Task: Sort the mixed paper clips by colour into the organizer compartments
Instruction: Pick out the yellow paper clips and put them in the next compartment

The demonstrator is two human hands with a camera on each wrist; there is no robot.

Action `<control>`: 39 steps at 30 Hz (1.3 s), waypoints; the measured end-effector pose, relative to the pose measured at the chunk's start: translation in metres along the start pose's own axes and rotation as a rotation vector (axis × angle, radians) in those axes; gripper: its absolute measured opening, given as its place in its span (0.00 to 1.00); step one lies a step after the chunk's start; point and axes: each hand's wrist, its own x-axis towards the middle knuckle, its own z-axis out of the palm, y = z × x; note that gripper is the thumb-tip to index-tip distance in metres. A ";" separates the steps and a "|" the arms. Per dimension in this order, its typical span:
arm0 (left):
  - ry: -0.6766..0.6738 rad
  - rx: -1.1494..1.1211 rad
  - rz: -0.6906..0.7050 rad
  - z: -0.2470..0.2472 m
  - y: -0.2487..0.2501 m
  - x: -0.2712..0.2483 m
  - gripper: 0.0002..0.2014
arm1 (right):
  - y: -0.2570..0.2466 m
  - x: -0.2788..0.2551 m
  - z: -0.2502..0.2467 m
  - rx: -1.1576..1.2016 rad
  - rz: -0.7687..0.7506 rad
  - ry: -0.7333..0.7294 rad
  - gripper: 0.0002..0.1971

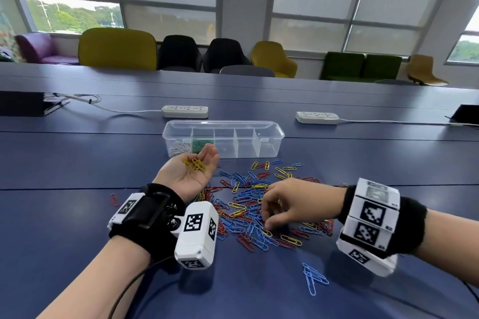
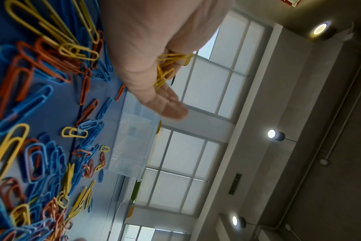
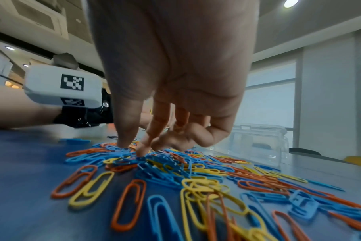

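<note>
My left hand (image 1: pixel 195 157) lies palm up in front of the clear organizer (image 1: pixel 223 124), fingers relaxed, with several yellow clips (image 1: pixel 195 165) cupped in the palm. The left wrist view shows those yellow clips (image 2: pixel 165 73) against the palm. White clips (image 1: pixel 178 149) fill the leftmost compartment and green clips (image 1: pixel 199 145) the second. My right hand (image 1: pixel 267 217) reaches down into the mixed pile (image 1: pixel 243 204) of red, blue and yellow clips. In the right wrist view its thumb and forefinger tips (image 3: pixel 124 144) touch the pile (image 3: pixel 196 176) a small gap apart. Whether they pinch a clip is hidden.
A few blue clips (image 1: pixel 313 277) lie apart near the front, and a lone red clip (image 1: pixel 114 199) lies at the left. Two white power strips (image 1: pixel 185 111) (image 1: pixel 317 117) with cables lie behind the organizer. Chairs stand beyond the blue table (image 1: pixel 77 163).
</note>
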 end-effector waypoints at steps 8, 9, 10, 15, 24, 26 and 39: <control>-0.026 0.095 0.017 -0.002 -0.002 -0.005 0.23 | -0.002 0.007 0.005 -0.144 0.050 0.026 0.01; -0.032 0.098 0.010 -0.001 -0.003 -0.005 0.23 | -0.001 0.006 0.005 -0.148 0.051 0.027 0.01; -0.037 0.100 0.003 -0.001 -0.004 -0.005 0.24 | 0.000 0.005 0.005 -0.149 0.046 0.034 0.01; -0.056 0.129 -0.029 0.001 -0.007 -0.008 0.22 | 0.002 0.001 0.004 -0.112 0.037 0.071 0.02; -0.057 0.150 -0.039 -0.006 -0.008 -0.003 0.21 | -0.004 -0.001 -0.003 -0.100 0.038 0.043 0.07; -0.066 0.141 -0.045 -0.007 -0.008 -0.003 0.21 | -0.007 0.004 -0.001 -0.092 0.080 -0.004 0.12; -0.076 0.158 -0.130 0.000 -0.018 -0.005 0.16 | -0.026 0.018 -0.043 -0.013 0.019 0.217 0.05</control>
